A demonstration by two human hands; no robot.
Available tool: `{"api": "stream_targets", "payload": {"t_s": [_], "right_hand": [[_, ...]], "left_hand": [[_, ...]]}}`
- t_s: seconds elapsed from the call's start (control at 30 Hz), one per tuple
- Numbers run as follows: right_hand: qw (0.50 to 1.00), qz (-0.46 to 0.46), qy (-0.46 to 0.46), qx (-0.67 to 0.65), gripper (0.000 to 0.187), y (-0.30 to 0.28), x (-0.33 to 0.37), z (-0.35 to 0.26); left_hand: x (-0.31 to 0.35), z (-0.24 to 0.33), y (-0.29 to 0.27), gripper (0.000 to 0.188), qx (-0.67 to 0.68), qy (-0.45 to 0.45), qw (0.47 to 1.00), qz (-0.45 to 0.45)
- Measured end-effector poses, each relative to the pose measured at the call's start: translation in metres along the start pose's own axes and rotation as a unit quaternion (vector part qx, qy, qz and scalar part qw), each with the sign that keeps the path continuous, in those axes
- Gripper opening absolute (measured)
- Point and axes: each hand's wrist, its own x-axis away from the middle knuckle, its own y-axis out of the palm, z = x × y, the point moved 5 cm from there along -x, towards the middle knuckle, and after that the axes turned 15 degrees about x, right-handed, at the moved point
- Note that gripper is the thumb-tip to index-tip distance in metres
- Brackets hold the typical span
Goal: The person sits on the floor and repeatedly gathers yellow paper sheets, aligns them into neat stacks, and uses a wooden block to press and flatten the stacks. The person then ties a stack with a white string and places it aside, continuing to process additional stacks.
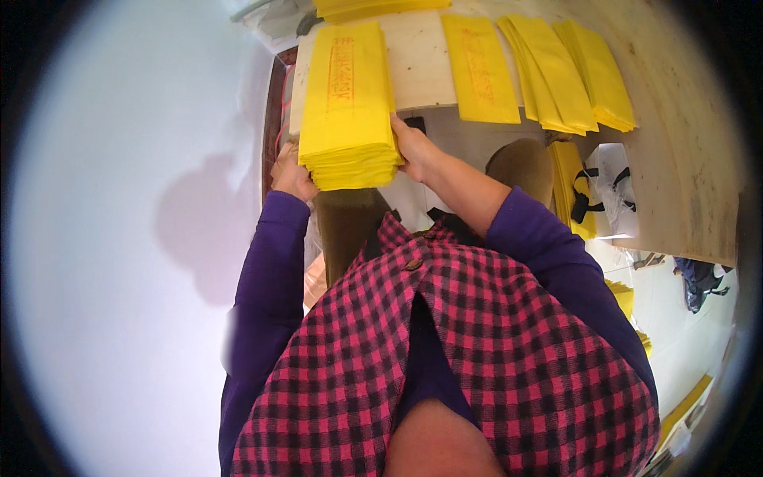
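Note:
A thick stack of folded yellow sheets (348,95) with red print lies lengthwise at the near left of the wooden table, its near end jutting past the edge. My left hand (292,173) presses on the stack's near left corner, its fingers curled and partly hidden. On the opposite side, my right hand (411,148) grips the right edge near the same end, thumb on top and fingers beneath or behind, out of sight. The stack's layered near end faces me, between both hands.
Further yellow bundles lie on the table (421,60): a printed one (481,71), fanned ones (548,75) and another at the right (596,75). A white bag with black straps (613,191) stands below at the right. A pale wall (119,238) rises close on my left.

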Motion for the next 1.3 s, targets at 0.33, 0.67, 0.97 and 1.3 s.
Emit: {"api": "stream_targets", "payload": {"t_s": [0.33, 0.67, 0.97, 1.3], "right_hand": [[0.999, -0.045, 0.027, 0.007, 0.056, 0.006, 0.039, 0.034], [0.962, 0.134, -0.159, 0.175, 0.034, -0.038, 0.038, 0.025], [0.960, 0.025, -0.149, 0.236, 0.022, -0.028, 0.054, 0.016], [0.960, -0.021, -0.008, 0.278, 0.038, -0.019, 0.043, -0.005]], "left_hand": [[0.058, -0.027, -0.041, 0.042, -0.131, 0.123, 0.982, 0.048], [0.082, 0.006, 0.012, 0.047, -0.359, 0.293, 0.886, 0.010], [0.099, -0.010, 0.041, 0.047, -0.373, 0.307, 0.874, -0.062], [0.092, -0.007, 0.028, 0.047, -0.360, 0.312, 0.877, -0.068]]}}
